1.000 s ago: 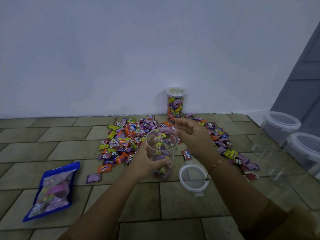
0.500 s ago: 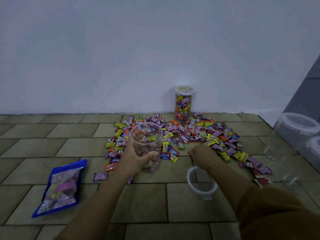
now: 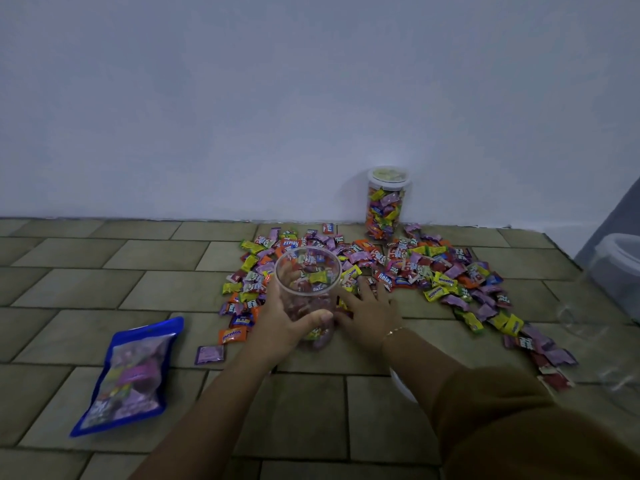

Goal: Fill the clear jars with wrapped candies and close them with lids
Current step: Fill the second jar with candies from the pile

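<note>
My left hand (image 3: 281, 323) grips an open clear jar (image 3: 307, 271), tilted towards me, with some wrapped candies at its bottom. Just right of the jar, my right hand (image 3: 370, 311) lies on the floor at the near edge of the candy pile (image 3: 415, 268), fingers spread over wrappers; whether it holds any is hidden. A filled jar with its lid on (image 3: 387, 202) stands against the wall behind the pile. A white lid (image 3: 401, 388) lies on the floor, mostly hidden under my right forearm.
A blue candy bag (image 3: 130, 375) lies on the tiled floor at the left. Clear empty lidded jars (image 3: 620, 271) stand at the right edge, with another clear jar (image 3: 588, 341) lying near them. Loose candies trail toward the right front.
My right hand dropped from above the jar to the floor, then slid left to the pile's edge beside the jar. The jar in my left hand has lowered.
</note>
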A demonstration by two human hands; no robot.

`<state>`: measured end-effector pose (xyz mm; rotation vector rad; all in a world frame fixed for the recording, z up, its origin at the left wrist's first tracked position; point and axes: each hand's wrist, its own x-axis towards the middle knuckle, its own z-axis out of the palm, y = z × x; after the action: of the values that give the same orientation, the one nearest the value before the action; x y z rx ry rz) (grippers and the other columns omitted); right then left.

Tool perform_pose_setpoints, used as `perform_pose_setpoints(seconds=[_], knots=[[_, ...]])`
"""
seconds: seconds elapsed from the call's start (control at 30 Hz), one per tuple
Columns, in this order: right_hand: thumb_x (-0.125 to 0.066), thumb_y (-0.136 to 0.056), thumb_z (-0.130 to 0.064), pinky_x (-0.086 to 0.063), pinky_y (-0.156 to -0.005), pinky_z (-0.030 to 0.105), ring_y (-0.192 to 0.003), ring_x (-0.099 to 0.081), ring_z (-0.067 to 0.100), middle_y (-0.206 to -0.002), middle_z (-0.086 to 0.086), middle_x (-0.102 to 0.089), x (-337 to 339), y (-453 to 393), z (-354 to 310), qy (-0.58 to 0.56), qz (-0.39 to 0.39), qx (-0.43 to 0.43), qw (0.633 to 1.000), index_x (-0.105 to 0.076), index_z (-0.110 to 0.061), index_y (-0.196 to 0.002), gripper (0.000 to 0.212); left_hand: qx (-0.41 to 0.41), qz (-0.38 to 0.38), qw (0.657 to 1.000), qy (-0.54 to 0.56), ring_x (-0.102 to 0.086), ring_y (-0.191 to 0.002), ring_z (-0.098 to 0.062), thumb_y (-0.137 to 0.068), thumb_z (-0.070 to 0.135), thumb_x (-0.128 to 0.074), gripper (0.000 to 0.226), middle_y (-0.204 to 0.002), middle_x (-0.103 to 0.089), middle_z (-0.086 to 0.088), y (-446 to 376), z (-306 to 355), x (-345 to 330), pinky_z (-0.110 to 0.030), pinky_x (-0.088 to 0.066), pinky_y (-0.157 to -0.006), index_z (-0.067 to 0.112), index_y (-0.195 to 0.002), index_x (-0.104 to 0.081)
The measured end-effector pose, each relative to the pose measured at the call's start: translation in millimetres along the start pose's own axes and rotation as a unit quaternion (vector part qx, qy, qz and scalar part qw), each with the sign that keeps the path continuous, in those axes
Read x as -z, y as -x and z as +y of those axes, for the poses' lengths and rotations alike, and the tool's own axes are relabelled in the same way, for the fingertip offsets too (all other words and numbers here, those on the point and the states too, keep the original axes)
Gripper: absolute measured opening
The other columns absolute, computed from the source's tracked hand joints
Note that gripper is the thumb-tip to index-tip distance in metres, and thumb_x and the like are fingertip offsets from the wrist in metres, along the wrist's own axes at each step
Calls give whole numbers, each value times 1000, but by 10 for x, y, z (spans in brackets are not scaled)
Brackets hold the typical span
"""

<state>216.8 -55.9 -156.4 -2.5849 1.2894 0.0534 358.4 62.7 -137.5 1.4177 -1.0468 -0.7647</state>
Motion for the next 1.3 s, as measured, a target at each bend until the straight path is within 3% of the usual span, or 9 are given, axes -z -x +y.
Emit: perform_pose_setpoints(seconds=[0.17, 0.4, 0.53, 0.6, 0.77, 0.87, 1.0, 1.17, 1.3], knots=[[-39, -99, -30, -30, -104, 37, -134, -30, 31, -148, 8, -34, -92, 21, 64, 36, 77, 34, 996, -45, -27, -135, 37, -5, 7, 1000, 4, -58, -112, 1, -56, 37, -89, 103, -127, -54, 8, -11, -15, -6, -21, -49, -90, 23, -138, -28], [-49, -81, 10, -38, -81, 28, -100, -53, 28, -112, 14, -54, 56, 114, 348, -172, 115, -7, 978, -64, -3, -96, 25, 4, 8, 1000, 2, -57, -113, 0, -48, 46, -84, 106, -126, -54, 12, -11, -18, -40, -28, -49, -95, 26, -136, -28], [-52, -85, 6, -39, -70, 26, -78, -50, 19, -82, 3, -56, 277, 240, 397, -341, 142, -61, 927, -56, -14, -72, 24, 5, 7, 1000, -3, -57, -114, -2, -47, 50, -87, 108, -126, -55, 12, 13, 11, -49, -30, -49, -96, 29, -136, -28], [-55, -85, 6, -46, -61, 28, -67, -49, 18, -72, 2, -54, 449, 332, 333, -466, 151, -57, 870, -53, -16, -68, 28, 6, 11, 1000, -3, -56, -115, -4, -53, 42, -89, 100, -125, -54, 13, 28, 38, -84, -27, -49, -94, 32, -132, -30], [-58, -84, 7, -43, -51, 18, -51, -47, 5, -66, 0, -54, 913, 544, 88, -572, 184, 54, 797, -55, -15, -69, 27, 5, -11, 1000, -9, -55, -119, -11, -54, 34, -89, 104, -131, -52, 3, 62, 47, -200, -32, -48, -99, 25, -138, -28], [-57, -85, 7, -42, -55, 12, -53, -50, -5, -68, -7, -57, 1112, 660, -42, -509, 184, 130, 831, -57, -21, -67, 33, 5, -10, 1000, -18, -50, -124, -13, -50, 44, -85, 112, -137, -47, 1, 84, 64, -238, -36, -44, -104, 24, -142, -24], [-55, -86, 5, -46, -77, 12, -88, -57, -3, -92, -5, -64, 1163, 724, -180, -416, 165, 177, 876, -60, -23, -67, 34, 8, -14, 1000, -25, -49, -126, -17, -54, 41, -88, 109, -138, -46, -2, 100, 71, -257, -43, -43, -105, 25, -141, -25], [-55, -90, 0, -45, -81, 9, -99, -59, 10, -101, -2, -63, 1102, 691, -315, -428, 188, 175, 867, -63, -18, -80, 21, -3, -16, 1000, -18, -48, -126, -15, -60, 24, -86, 104, -138, -45, -4, 125, 91, -292, -20, -46, -99, 15, -143, -23], [-53, -92, -3, -45, -76, 7, -90, -59, 7, -97, -5, -62, 1065, 669, -426, -428, 195, 176, 865, -62, -21, -85, 21, -2, -20, 1000, -10, -51, -123, -14, -58, 25, -83, 102, -135, -49, -1, 135, 98, -298, -27, -47, -100, 16, -142, -25]])
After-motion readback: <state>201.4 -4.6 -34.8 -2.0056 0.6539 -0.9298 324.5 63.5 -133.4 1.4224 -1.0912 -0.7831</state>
